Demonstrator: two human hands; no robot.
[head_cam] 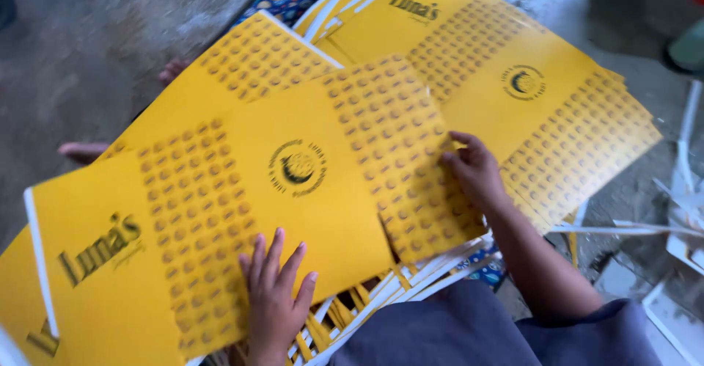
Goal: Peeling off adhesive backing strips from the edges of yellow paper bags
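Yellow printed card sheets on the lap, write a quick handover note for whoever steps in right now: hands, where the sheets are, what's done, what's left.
Left hand: flat, fingers spread, pressing the near edge of the top yellow printed card sheet.
Right hand: fingers pinching that sheet's right patterned flap.
Sheets: the top one lies across the lap on a fanned stack of identical yellow sheets; white trimmed strips stick out beneath.
Done: top sheet lies flat, printed side up.
Left: it is unfolded, and so are the sheets visible below it; grey concrete floor around.

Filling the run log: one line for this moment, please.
left hand: flat on top yellow sheet | right hand: pinching its edge | beneath: sheet stack | floor: concrete
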